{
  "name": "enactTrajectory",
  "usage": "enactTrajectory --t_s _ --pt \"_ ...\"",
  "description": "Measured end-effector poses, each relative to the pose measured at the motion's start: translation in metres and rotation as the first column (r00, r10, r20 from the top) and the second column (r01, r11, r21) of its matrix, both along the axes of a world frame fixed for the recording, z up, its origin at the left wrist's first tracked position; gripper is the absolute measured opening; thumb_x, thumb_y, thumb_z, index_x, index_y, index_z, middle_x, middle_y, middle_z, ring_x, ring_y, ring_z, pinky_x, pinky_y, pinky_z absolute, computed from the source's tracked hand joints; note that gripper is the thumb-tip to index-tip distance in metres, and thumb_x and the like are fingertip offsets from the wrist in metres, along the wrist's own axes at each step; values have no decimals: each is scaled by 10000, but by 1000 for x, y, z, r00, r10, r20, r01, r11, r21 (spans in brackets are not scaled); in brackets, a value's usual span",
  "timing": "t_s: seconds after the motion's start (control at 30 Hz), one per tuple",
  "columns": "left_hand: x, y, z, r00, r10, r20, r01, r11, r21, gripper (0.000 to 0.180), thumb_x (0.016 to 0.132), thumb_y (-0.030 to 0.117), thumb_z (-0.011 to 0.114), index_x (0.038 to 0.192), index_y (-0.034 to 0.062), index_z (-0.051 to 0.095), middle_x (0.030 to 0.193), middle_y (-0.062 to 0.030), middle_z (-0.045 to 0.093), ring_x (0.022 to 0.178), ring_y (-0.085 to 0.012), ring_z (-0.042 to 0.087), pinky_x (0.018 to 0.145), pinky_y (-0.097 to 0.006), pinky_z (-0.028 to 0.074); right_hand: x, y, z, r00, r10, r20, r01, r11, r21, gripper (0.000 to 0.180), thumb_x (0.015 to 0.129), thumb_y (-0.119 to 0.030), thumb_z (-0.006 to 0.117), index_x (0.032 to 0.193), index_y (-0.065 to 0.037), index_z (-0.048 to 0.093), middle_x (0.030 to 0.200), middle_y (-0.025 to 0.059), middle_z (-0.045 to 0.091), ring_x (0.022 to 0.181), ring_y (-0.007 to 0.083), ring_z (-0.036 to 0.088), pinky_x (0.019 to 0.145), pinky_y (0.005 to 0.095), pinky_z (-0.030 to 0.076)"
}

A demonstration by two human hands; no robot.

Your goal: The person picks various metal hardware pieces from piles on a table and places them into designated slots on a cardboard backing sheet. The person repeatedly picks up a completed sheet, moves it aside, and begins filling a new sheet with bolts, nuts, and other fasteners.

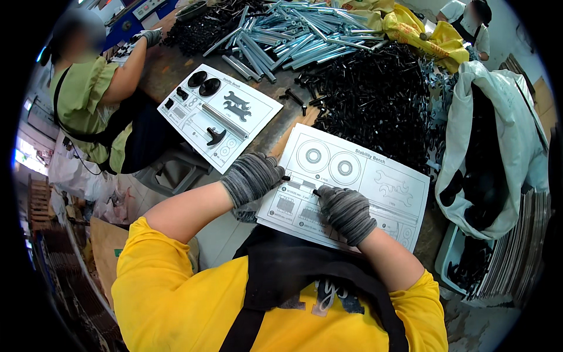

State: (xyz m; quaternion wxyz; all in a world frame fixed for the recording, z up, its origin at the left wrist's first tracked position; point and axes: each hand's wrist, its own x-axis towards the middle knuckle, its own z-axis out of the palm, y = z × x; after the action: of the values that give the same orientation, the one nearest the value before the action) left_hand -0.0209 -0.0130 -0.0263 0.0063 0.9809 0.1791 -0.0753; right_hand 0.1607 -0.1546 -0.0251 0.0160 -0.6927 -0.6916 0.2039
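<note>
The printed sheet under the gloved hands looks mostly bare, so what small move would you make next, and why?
Probably set the small black part at the left hand onto its outline on the printed sheet. Both the left and right hand pinch small dark pieces, and the neighbouring sheet already carries parts.

The small black part [286,178] pinched at the left hand [252,177] is too small to identify (likewise the one under the right hand [346,212]).
</note>
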Motion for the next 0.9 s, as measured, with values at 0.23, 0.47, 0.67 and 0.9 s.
enactTrajectory --t_s 0.23,0.47,0.67,0.9 --pt "18 -16 16 966 72 -250 -95 992 -81 179 815 212 485 846 78 601 753 -140 611 684 -257 615 579 -397 482 -18 -6 10 939 225 260 -239 971 21 367 788 -220 488 1058 28 480 809 138 619 750 286 619 622 395 496" --pt "35 37 20 956 -20 -291 -144 837 -528 316 819 320 499 830 33 631 754 -158 623 734 -292 608 685 -356 468 12 32 -2 958 38 -286 -49 998 -29 276 821 -266 501 938 -17 521 757 146 627 685 294 621 604 374 500" --pt "50 -25 29 913 -71 -401 66 997 -26 166 738 160 557 763 27 652 660 -152 629 628 -254 633 546 -406 486 -26 18 20 973 120 197 -111 992 -54 181 829 -223 459 877 -62 525 653 114 607 592 282 609 487 388 475" --pt "6 11 -8 929 -13 369 118 958 -262 179 807 214 553 934 106 616 790 -107 559 809 -258 568 694 -345 471 -6 2 10 995 69 -75 -49 968 246 272 821 -256 495 1015 -71 542 867 135 588 761 302 593 668 392 482"
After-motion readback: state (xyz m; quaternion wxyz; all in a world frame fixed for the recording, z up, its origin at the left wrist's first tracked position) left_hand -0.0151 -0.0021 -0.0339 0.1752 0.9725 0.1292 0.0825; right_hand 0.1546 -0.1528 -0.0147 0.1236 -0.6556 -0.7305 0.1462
